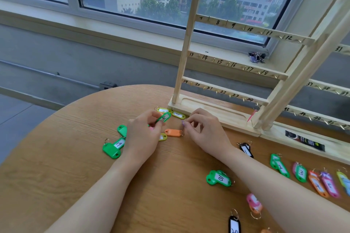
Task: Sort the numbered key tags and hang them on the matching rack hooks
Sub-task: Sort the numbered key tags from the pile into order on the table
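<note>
From the head camera, the left hand (144, 130) pinched a green tag (164, 117) between thumb and fingertips, its number turned up. The right hand (203, 126), just beside it, had its fingers curled round a small metal ring at the end of an orange tag (173, 132) lying on the table (75, 166). More tags lay under and around both hands. Just beyond the knuckles stood the wooden rack (223, 92), all visible hooks bare. The tags in the heap overlap, so lifting the orange one could snag a neighbour's ring and drag it; a handwritten number might also be misread upside down.
</note>
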A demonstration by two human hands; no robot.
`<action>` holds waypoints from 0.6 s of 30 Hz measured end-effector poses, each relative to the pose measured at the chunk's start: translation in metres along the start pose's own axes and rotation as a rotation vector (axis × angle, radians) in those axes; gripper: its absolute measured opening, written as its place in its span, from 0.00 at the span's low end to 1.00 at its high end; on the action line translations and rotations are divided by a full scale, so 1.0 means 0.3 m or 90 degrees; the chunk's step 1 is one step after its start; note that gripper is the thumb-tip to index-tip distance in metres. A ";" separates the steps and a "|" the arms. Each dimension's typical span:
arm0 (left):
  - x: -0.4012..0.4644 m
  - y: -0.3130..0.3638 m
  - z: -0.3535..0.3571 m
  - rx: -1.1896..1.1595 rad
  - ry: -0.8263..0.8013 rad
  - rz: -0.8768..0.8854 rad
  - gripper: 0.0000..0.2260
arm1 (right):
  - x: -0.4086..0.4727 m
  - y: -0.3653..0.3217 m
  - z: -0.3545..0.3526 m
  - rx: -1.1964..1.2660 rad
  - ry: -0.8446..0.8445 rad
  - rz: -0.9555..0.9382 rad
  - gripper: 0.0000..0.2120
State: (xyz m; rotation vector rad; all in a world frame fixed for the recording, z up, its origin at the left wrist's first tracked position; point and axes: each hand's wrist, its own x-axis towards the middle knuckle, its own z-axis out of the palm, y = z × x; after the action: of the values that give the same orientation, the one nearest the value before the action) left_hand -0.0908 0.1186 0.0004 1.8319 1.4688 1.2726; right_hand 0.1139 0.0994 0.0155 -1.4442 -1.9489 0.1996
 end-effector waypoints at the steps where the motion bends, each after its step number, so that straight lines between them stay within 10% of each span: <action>1: -0.002 0.007 -0.004 -0.029 -0.011 -0.009 0.05 | -0.015 -0.010 -0.025 0.038 0.013 0.022 0.06; 11: -0.131 0.233 -0.043 -0.120 -0.196 0.069 0.02 | -0.336 -0.084 -0.374 0.378 0.052 0.262 0.10; 18: -0.350 0.490 0.001 -0.165 -0.358 0.169 0.09 | -0.646 -0.131 -0.637 0.252 0.100 0.328 0.09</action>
State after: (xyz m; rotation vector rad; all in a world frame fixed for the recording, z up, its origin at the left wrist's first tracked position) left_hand -0.0172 -0.0259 0.0801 2.0245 0.7477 0.8932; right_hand 0.2260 -0.1390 0.0939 -1.6019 -1.2897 0.6443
